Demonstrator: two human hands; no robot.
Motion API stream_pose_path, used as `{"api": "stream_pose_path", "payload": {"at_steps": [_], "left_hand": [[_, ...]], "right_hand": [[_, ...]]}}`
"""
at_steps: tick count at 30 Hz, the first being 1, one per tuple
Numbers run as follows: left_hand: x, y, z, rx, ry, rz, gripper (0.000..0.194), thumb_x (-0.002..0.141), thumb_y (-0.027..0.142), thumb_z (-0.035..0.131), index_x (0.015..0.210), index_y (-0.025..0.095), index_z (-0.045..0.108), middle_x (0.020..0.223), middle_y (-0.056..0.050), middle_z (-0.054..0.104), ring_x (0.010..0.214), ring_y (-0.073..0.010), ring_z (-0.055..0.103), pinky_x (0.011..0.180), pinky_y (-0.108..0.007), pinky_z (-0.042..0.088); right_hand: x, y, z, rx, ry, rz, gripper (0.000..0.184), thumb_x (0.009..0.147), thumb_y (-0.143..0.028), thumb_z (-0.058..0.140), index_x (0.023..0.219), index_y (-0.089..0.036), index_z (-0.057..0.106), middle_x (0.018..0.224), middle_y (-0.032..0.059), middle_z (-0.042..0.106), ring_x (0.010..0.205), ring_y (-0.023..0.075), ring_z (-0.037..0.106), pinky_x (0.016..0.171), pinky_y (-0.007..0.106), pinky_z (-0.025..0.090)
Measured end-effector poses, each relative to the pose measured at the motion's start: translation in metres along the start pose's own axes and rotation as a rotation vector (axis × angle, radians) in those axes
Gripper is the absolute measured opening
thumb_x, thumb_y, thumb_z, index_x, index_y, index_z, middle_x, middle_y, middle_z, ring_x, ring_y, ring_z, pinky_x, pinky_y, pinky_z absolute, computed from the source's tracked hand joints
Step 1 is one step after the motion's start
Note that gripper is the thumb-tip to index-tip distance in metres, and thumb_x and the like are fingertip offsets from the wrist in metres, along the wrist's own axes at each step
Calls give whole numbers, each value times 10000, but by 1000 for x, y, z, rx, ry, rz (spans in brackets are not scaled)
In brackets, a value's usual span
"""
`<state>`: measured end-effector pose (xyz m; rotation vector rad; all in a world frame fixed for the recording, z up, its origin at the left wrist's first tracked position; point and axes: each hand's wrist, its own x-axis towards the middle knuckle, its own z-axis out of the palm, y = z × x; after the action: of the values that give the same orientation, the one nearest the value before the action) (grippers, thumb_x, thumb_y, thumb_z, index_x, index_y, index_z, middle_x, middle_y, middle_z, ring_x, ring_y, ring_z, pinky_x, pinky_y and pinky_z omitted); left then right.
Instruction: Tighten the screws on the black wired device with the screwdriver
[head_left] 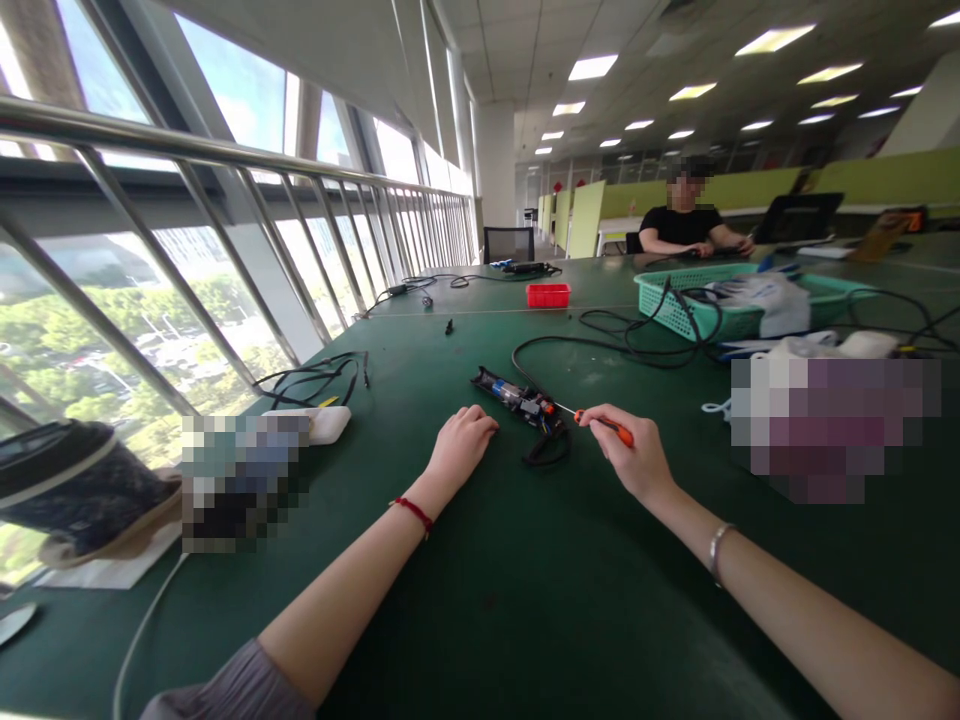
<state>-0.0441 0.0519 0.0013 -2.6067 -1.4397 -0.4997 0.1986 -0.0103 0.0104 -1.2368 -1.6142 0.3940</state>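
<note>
My right hand (630, 445) is closed around the orange and black handle of a screwdriver (619, 430). Its thin metal shaft points left, and the tip meets or nearly meets the right end of an opened, corded black device (516, 398). Blue and orange parts and loose wires show inside this device, which lies on the green table. My left hand (463, 440) rests on the table just left of and nearer than the device, apart from it. Its fingers are loosely bent, with nothing visible in them; the fingertips are partly hidden.
A red bin (548, 296) sits farther back, with a small black piece (449, 327) to its left. At right are a green basket (690, 318) and a black cable (592, 340). Left are cables (322, 378) and a dark cup-like container (75, 480). Across the table sits a person (682, 225).
</note>
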Motion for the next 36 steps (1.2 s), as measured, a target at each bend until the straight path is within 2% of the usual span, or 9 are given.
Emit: {"api": "stream_pose_path", "payload": {"at_steps": [3,6,11,17,29,32,36], "left_hand": [[0,0,-1,11,7,-3,195,912,146,490,945,190,676,953,-51,610,876,-179,569,810,-304,482],[0,1,-1,40,2,4,212,916,144,480,1003,191,668,964,-56,607,887,-181,569,812,-302,481],[0,4,-2,129,-56,57,256,923,130,457,1051,180,673,972,-70,604,908,-188,561,812,-299,483],[0,5,-5,145,-71,67,239,920,125,465,1017,171,679,977,-74,606,912,-187,560,785,-286,493],[-2,7,-5,107,-31,68,226,896,183,481,977,174,692,949,-74,616,898,-184,566,735,-276,496],[-2,7,-5,133,-18,111,261,891,163,484,1074,194,668,1004,-72,621,913,-185,562,772,-290,485],[-2,8,-4,132,-82,188,292,886,100,476,1088,206,658,1038,-66,618,942,-191,559,743,-278,485]], "right_hand": [[-3,-3,1,11,-14,-53,258,825,-323,445,685,-185,612,467,-32,487,408,101,429,442,245,323],[-7,-4,5,-17,-38,-110,270,841,-312,431,662,-189,591,500,-24,526,437,105,472,476,245,355],[-13,-1,14,-241,-107,-291,171,816,-275,498,711,-194,606,662,19,649,584,141,581,598,263,423],[-14,-2,17,-377,-155,-418,152,802,-279,532,710,-187,611,646,28,644,562,133,554,604,265,432],[-14,-1,18,-398,-221,-469,134,776,-303,561,751,-189,627,656,18,645,567,126,537,606,262,433],[-14,-2,19,-397,-222,-477,125,767,-295,570,756,-184,628,657,14,648,565,126,538,606,261,438],[-14,-2,19,-396,-227,-480,129,769,-300,574,759,-183,628,660,14,651,569,129,548,607,264,444]]}}
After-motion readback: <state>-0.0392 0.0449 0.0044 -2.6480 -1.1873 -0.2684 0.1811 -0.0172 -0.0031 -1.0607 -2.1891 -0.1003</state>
